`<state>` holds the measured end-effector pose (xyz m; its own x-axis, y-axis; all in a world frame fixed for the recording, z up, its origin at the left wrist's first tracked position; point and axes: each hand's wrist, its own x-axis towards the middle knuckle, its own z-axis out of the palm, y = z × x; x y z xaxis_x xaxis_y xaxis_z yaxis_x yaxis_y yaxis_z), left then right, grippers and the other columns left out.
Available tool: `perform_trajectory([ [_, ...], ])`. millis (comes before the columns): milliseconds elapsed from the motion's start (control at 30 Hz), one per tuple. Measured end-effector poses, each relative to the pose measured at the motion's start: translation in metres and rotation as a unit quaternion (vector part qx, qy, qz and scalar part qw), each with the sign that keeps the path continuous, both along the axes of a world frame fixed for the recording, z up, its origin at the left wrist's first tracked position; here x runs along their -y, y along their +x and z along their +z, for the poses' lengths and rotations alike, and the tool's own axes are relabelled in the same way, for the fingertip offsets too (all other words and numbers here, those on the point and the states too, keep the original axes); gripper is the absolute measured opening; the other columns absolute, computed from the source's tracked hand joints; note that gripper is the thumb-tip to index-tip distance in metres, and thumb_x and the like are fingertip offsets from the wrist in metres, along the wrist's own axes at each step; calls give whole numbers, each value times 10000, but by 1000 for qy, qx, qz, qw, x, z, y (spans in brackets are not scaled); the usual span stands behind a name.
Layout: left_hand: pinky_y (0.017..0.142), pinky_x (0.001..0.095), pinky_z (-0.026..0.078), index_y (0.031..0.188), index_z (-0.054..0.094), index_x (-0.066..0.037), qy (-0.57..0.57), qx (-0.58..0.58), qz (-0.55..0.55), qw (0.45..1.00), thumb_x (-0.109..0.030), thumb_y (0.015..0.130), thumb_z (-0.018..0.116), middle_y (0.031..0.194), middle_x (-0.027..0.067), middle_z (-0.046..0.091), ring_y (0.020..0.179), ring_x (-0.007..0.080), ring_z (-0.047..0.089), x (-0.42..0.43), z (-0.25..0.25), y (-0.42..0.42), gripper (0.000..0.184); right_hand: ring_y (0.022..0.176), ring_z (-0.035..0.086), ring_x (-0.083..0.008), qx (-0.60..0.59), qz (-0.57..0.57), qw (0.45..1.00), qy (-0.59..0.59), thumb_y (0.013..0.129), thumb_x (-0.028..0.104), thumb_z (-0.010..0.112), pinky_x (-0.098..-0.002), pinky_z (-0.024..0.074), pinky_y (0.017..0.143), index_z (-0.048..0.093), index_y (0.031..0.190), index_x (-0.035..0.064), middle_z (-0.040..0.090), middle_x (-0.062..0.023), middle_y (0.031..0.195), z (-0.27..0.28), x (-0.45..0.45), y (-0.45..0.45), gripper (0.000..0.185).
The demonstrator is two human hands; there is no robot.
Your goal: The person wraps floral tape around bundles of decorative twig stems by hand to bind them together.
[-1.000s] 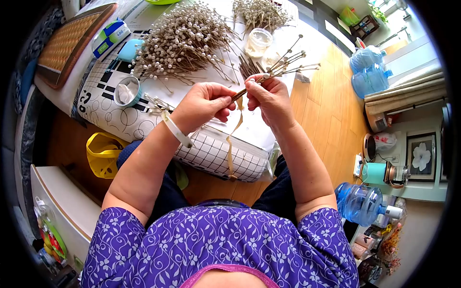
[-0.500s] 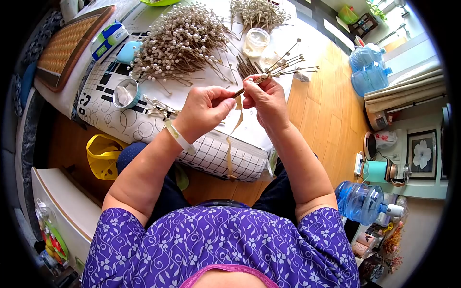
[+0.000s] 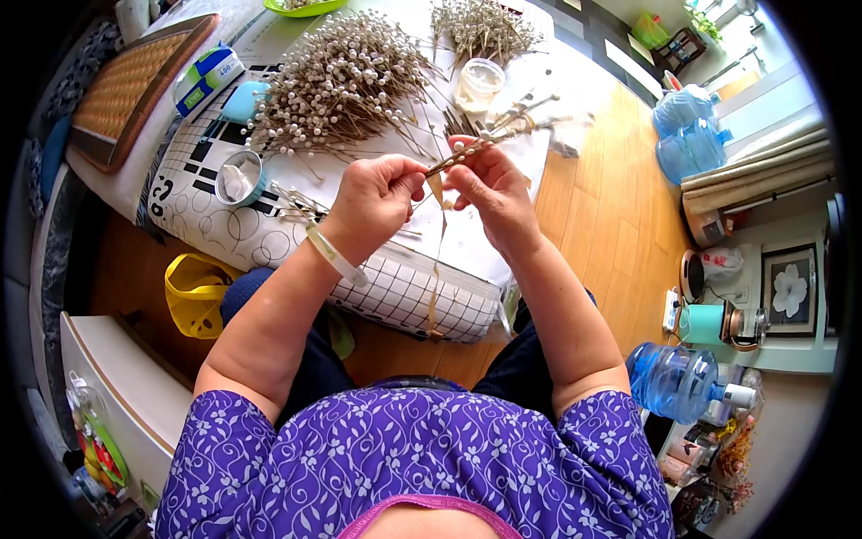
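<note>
My left hand (image 3: 382, 196) is closed, pinching the lower ends of a small branch of thin brown stems (image 3: 463, 154) with pale bead-like tips. The branch points up to the right, its tips smeared by motion. My right hand (image 3: 494, 193) is beside it, thumb apart from the index finger, which lies along the stems. From the branch a narrow tan tape (image 3: 438, 260) hangs down between my hands, past the table's front edge. Near my left wrist several loose white-tipped stems (image 3: 301, 205) lie on the table.
A large pile of white-tipped stems (image 3: 346, 85) covers the back of the table, with a smaller bunch (image 3: 485, 29) behind. A clear tub (image 3: 479, 83), a round tin (image 3: 240, 177) with white pieces and a tissue pack (image 3: 208, 81) stand around. A yellow bag (image 3: 191, 292) hangs at left.
The branch has turned and dropped a little, and its tips blur. My right thumb has come away from the stems and moved lower. The tape hangs slightly further right.
</note>
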<state>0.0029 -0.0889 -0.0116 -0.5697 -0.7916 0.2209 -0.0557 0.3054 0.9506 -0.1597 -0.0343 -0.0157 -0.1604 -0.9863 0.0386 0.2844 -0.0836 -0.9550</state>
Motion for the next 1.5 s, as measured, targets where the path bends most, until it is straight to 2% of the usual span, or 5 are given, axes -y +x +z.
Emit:
perform_trajectory([
  [100,455,168,419,873,583,24,135,-32,-12,990,-33,837,517,657,31,570,512,48,499,1,4,2,95,824,571,-118,8,65,998,-12,786,138,622,-229,489,634,542,1032,12,527,-74,1063,0,-2,1,288],
  [333,474,164,431,935,582,29,174,-60,-3,983,-19,828,523,686,46,581,527,51,508,3,7,2,132,553,513,-92,23,92,994,53,793,74,602,-226,441,518,601,877,-8,589,-45,703,-6,5,2,117],
  [1133,485,168,438,896,595,24,166,-49,3,985,-14,825,526,682,37,579,541,52,516,2,5,-1,106,631,581,-100,21,111,992,62,797,119,604,-214,497,568,591,922,-7,607,-63,756,-3,1,1,178],
  [1333,533,274,466,873,588,4,-338,42,81,937,40,734,561,724,107,594,597,202,581,4,3,-2,145,608,560,-95,99,33,992,74,811,115,582,-215,490,572,587,911,-11,595,-54,734,-5,-3,14,161],
  [1500,545,342,467,892,562,-33,-440,101,71,890,7,691,504,714,99,572,609,257,565,-2,4,-3,213,595,529,-90,149,-16,986,67,814,134,584,-221,457,571,594,867,-3,579,-38,700,-6,-8,23,148],
])
